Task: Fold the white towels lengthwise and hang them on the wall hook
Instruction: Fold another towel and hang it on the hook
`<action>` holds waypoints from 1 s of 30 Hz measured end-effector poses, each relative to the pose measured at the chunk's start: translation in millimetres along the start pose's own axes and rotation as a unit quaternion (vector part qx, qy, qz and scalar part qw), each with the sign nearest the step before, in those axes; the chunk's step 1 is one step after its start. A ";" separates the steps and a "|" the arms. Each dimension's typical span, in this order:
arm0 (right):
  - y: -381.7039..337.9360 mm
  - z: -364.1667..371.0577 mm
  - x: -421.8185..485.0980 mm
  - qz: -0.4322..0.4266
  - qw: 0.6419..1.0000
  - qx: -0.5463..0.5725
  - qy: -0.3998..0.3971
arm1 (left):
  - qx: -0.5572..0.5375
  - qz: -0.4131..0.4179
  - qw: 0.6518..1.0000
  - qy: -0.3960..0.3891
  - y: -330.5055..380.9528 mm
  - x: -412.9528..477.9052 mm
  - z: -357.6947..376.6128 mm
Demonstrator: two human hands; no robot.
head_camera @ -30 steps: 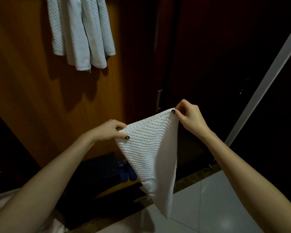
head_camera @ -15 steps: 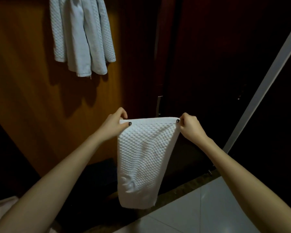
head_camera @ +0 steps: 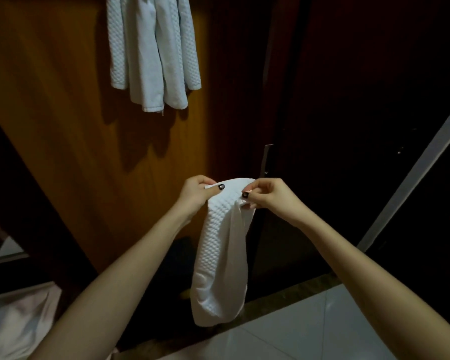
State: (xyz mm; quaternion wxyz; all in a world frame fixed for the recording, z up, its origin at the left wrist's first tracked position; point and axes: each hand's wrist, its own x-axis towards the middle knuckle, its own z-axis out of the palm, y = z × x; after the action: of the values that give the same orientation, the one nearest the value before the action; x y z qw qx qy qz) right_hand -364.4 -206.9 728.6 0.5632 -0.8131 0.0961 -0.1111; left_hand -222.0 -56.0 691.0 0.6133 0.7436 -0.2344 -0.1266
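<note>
We hold one white towel (head_camera: 220, 258) in front of the wooden wall (head_camera: 63, 131), and it hangs narrow above the tiled floor (head_camera: 322, 326). Our two hands are close together at its top edge: the left hand (head_camera: 196, 196) pinches one corner, the right hand (head_camera: 272, 200) the other. Higher on the wall hangs a bunch of pale towels (head_camera: 151, 53); we cannot count them.

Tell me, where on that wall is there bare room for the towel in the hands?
Bare wood panel lies left of the hanging towels, and below them down to the left hand and right hand pinching the white towel. Crowded where those towels hang; no hook shows.
</note>
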 end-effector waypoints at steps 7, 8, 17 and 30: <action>-20.5 5.9 -3.7 -0.091 0.981 -0.169 -0.039 | -0.072 0.049 0.995 -0.046 11.0 -9.4 -4.3; -24.0 6.7 -4.1 -0.123 0.971 -0.202 -0.034 | -0.081 0.052 0.994 -0.052 14.3 -10.8 -3.2; -32.4 -0.3 4.4 -0.219 0.914 -0.324 0.109 | -0.219 -0.011 0.958 -0.183 40.3 -15.5 -10.2; -42.1 11.9 6.0 -0.221 0.943 -0.224 0.110 | -0.204 0.070 0.975 -0.053 36.6 -30.7 2.1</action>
State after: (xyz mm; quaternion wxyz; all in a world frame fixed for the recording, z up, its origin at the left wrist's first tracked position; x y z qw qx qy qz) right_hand -353.9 -183.4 764.4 0.3138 -0.9018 -0.0021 -0.2970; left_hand -256.4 -47.3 723.1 0.7460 0.5768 -0.2875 -0.1680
